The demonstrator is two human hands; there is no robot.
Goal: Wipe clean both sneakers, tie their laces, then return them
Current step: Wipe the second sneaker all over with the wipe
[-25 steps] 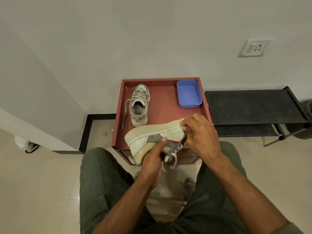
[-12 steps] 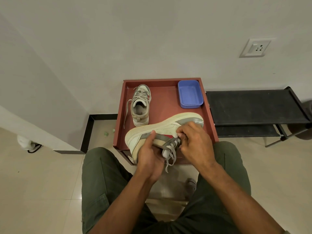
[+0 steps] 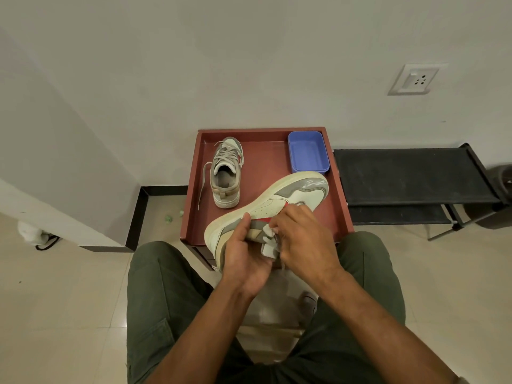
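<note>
A black shoe rack [image 3: 410, 176] stands against the wall, just right of a red worktop [image 3: 266, 173] with a raised rim. On the worktop, one sneaker [image 3: 225, 173] stands upright at left, laces loose; a blue tray [image 3: 308, 152] sits at the back right corner. The second sneaker [image 3: 277, 202] is held on its side over the worktop's front edge. The left hand [image 3: 243, 254] grips its heel end. The right hand [image 3: 302, 239] has its fingers curled at the lace area, pinching a white cloth [image 3: 270, 245].
</note>
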